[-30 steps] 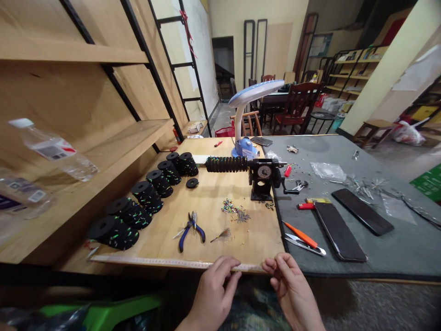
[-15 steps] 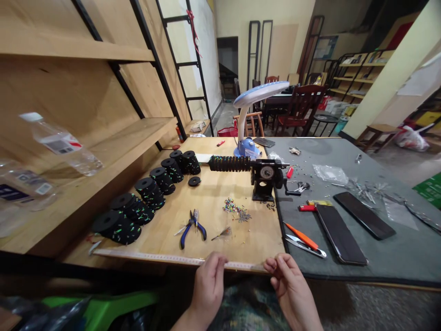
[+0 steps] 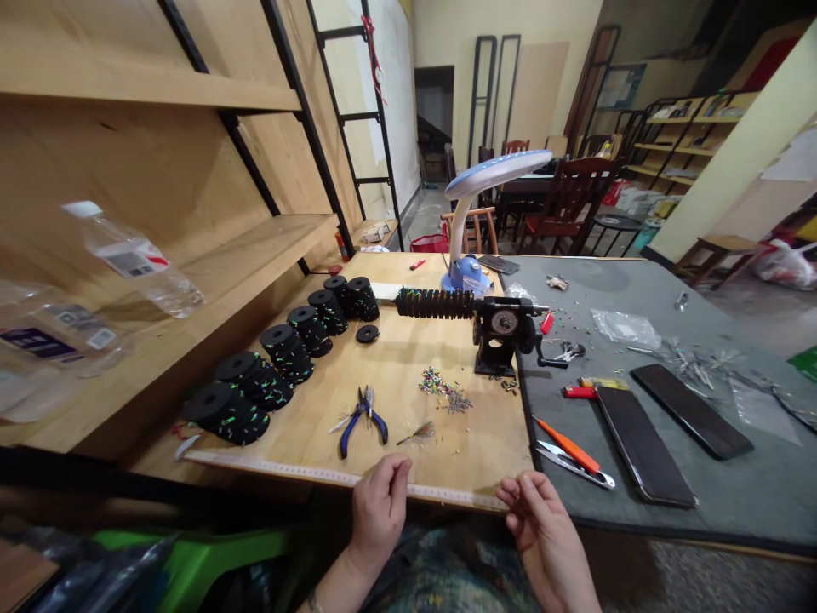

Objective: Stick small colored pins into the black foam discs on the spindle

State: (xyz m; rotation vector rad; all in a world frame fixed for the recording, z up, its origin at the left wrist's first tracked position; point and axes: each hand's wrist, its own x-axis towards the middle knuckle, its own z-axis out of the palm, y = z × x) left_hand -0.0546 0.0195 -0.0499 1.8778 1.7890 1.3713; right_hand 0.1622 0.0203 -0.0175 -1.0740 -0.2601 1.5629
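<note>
My left hand [image 3: 379, 511] is at the near edge of the wooden board [image 3: 408, 375], fingers curled and pinched over the measuring tape [image 3: 274, 466] laid along that edge. My right hand [image 3: 542, 532] hovers just off the board's right corner, thumb and fingers pinched together on something too thin to make out. Blue-handled pliers [image 3: 361, 417] and a small bundle of wires [image 3: 418, 434] lie just beyond my left hand. Farther back stands a black hand-crank winder [image 3: 504, 334] with a row of black spools on its shaft [image 3: 435, 303].
Stacks of black spools [image 3: 281, 358] line the board's left side. Coloured beads and pins [image 3: 443, 393] lie mid-board. On the grey mat [image 3: 638, 340] are an orange cutter [image 3: 565, 432], snips [image 3: 574, 464], a red lighter [image 3: 579, 392] and two phones [image 3: 644, 443]. A blue desk lamp [image 3: 469, 255] stands behind. Plastic bottles [image 3: 134, 260] rest on the left shelf.
My left hand slid left along the tape and its fingers curled from flat into a pinch. The view shifted slightly left and down; my right hand stayed pinched.
</note>
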